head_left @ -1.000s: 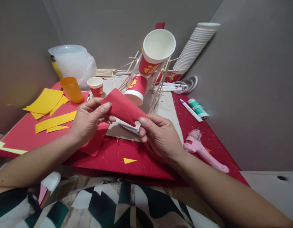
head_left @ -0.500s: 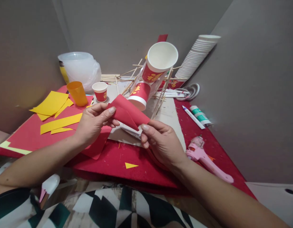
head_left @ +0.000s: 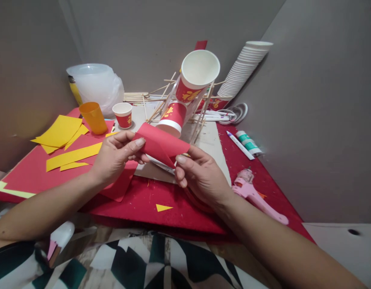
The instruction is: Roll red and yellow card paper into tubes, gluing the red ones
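Note:
Between my two hands, above the front of the table, is a piece of red paper [head_left: 161, 144], curled over on itself like a loose roll. My left hand [head_left: 119, 150] pinches its left end, thumb on top. The lower right corner is gripped by my right hand [head_left: 199, 168] between thumb and fingers. Just behind the paper stands a structure of wooden sticks [head_left: 202, 114] with red-and-white paper cups [head_left: 191, 90] joined in a slanting column. A small paper cup [head_left: 123, 118] stands upright to the left of it.
Yellow paper pieces [head_left: 60, 130] and an orange cup [head_left: 93, 118] lie and stand at left. At right are a pink glue gun [head_left: 257, 198], a marker [head_left: 240, 145] and a green-white roll [head_left: 248, 143]. A tall cup stack [head_left: 245, 68] leans against the wall.
The red paper's front flap has rolled further over, making a more closed curl. My hands keep hold of both ends. The whole view has shifted slightly.

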The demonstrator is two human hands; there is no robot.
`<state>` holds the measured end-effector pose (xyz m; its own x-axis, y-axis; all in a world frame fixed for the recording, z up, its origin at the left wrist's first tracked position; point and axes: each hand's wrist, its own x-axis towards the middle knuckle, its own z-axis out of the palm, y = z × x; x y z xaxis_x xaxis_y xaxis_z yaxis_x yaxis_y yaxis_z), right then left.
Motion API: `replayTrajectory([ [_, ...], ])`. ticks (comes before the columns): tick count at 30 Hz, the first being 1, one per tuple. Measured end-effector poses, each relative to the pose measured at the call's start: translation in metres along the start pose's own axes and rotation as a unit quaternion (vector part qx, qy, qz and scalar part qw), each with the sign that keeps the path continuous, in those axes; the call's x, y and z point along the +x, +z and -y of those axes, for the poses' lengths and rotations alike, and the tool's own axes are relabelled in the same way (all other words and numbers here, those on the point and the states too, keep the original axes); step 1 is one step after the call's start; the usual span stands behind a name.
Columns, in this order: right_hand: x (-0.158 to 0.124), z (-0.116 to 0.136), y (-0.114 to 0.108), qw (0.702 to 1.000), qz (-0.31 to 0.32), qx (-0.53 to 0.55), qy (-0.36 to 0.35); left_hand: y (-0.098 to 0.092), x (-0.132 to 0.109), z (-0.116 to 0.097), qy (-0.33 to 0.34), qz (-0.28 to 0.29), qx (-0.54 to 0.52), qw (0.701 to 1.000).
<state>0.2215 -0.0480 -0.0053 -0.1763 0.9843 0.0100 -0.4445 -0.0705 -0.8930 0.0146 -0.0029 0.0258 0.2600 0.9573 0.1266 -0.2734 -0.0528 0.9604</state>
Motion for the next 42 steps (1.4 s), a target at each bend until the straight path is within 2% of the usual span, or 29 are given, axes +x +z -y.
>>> replayTrajectory([
  [7,0.001,0.006,-0.003,0.997,0.013,-0.068,-0.020,0.000,-0.001,0.000,-0.023,0.027,-0.008,0.999],
  [12,-0.001,0.009,0.000,0.993,-0.006,-0.110,-0.052,0.000,0.000,0.000,-0.039,0.035,-0.009,0.999],
  [20,-0.005,0.011,0.003,0.978,-0.038,-0.181,-0.100,0.000,0.000,0.000,-0.031,0.031,-0.008,0.999],
  [23,-0.006,0.011,0.002,0.957,-0.037,-0.247,-0.150,0.001,0.000,0.000,-0.043,0.026,0.003,0.999],
  [26,-0.006,0.009,-0.002,0.914,-0.030,-0.333,-0.230,0.001,0.001,0.000,-0.053,0.010,0.013,0.998],
  [28,-0.007,0.008,-0.004,0.896,-0.019,-0.363,-0.256,0.001,0.001,0.000,-0.053,0.005,0.017,0.998],
  [37,-0.012,0.008,-0.008,0.912,0.050,-0.350,-0.208,0.000,0.001,0.004,-0.035,-0.002,0.034,0.999],
  [40,-0.010,0.007,-0.007,0.925,0.003,-0.326,-0.196,0.001,0.000,0.003,-0.018,0.005,0.041,0.999],
  [42,-0.010,0.007,-0.006,0.920,-0.077,-0.313,-0.224,0.002,-0.001,0.003,0.008,0.004,0.053,0.999],
])
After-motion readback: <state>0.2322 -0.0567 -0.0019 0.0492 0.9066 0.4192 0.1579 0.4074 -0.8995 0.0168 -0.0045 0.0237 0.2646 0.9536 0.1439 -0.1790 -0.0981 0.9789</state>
